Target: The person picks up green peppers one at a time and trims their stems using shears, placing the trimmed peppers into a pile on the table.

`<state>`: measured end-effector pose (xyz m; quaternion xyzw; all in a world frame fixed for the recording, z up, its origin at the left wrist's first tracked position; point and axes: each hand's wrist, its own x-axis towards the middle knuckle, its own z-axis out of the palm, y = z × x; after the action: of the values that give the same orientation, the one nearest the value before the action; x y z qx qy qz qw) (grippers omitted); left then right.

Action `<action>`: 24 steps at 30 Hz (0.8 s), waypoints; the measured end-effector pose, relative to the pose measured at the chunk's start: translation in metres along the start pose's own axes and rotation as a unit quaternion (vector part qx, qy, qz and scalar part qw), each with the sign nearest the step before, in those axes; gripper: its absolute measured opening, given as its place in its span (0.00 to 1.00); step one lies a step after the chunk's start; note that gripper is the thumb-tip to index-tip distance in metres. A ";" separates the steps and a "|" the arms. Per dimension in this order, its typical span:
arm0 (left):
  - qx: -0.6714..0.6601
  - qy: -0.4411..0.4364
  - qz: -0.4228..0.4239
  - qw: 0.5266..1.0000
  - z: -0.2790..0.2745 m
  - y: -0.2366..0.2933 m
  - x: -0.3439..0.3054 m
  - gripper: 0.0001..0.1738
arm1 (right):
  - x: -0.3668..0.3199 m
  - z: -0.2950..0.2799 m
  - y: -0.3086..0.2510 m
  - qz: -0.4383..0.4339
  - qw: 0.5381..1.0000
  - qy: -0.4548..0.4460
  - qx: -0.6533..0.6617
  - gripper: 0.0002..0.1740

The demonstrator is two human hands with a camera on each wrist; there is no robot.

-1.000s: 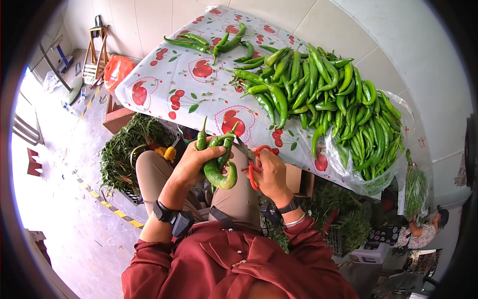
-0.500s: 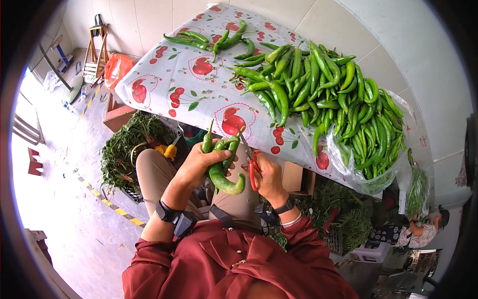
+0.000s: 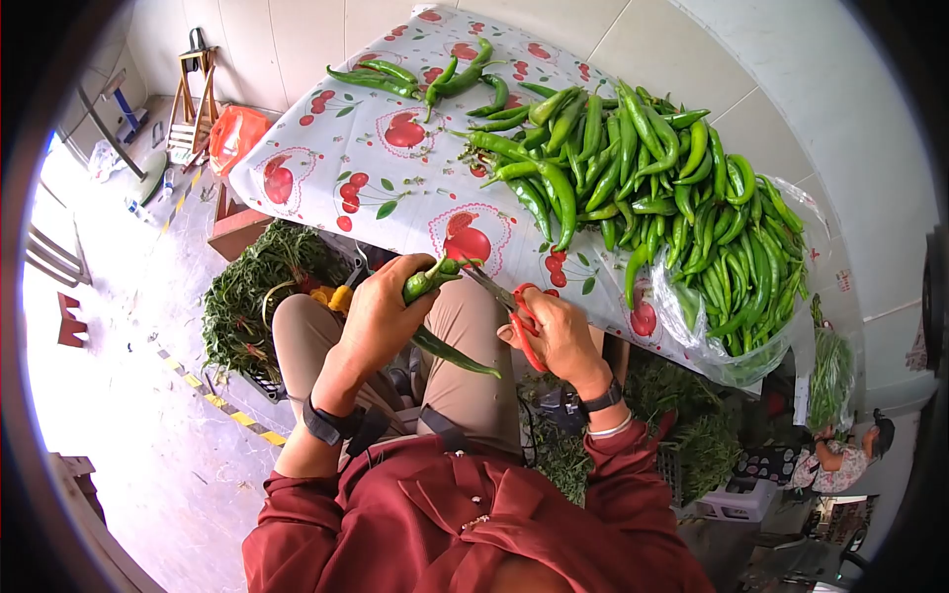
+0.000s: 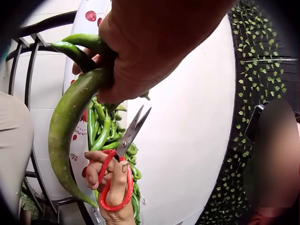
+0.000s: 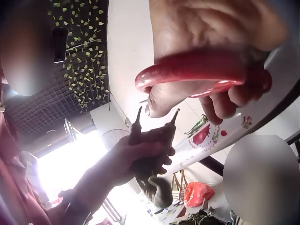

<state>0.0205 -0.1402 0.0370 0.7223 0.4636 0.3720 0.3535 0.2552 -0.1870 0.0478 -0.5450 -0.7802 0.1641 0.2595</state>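
Note:
In the head view my left hand [image 3: 384,308] grips several green peppers [image 3: 453,353], stem ends up and a long tip sticking out below. A large curved pepper [image 4: 65,126] hangs from that hand in the left wrist view. My right hand [image 3: 565,341] holds scissors with red handles [image 3: 527,326], fingers through the loops. Their blades [image 4: 133,129] stand apart in the left wrist view; in the head view they point at the stem ends. Two upright stems [image 5: 139,117] show above the left hand in the right wrist view. The palm hides part of the peppers.
A patterned table [image 3: 306,193] carries a big pile of peppers [image 3: 643,168], partly in a clear plastic bag [image 3: 736,371], and a small group [image 3: 381,81] at the back. Leafy greens [image 3: 242,296] fill a crate beside the left knee. Another person [image 3: 838,460] is at the far right.
My left hand has turned and moved slightly up-left, so the curved pepper no longer shows in the head view. The right hand has shifted right, with the scissors tilted more toward the stems.

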 end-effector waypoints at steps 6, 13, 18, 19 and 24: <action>0.005 -0.056 0.028 0.998 -0.001 0.002 0.001 0.20 | 0.004 -0.007 -0.009 0.013 0.996 -0.064 0.058 0.21; 0.025 -0.075 0.029 0.996 -0.002 0.003 -0.001 0.19 | 0.000 0.004 -0.004 0.004 0.992 -0.054 0.113 0.18; 0.032 -0.049 0.050 0.997 -0.002 -0.005 0.001 0.17 | -0.003 0.008 0.006 0.005 0.997 -0.019 0.080 0.16; 0.033 -0.049 0.054 0.997 -0.003 -0.005 0.002 0.17 | -0.002 0.008 0.007 0.004 0.997 -0.015 0.079 0.16; -0.183 -0.040 -0.063 0.980 -0.014 -0.012 0.016 0.19 | 0.004 0.006 0.029 0.089 0.930 0.126 0.334 0.08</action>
<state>0.0082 -0.1192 0.0369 0.6292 0.4181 0.3985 0.5202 0.2726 -0.1731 0.0279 -0.5102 -0.5898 0.3671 0.5071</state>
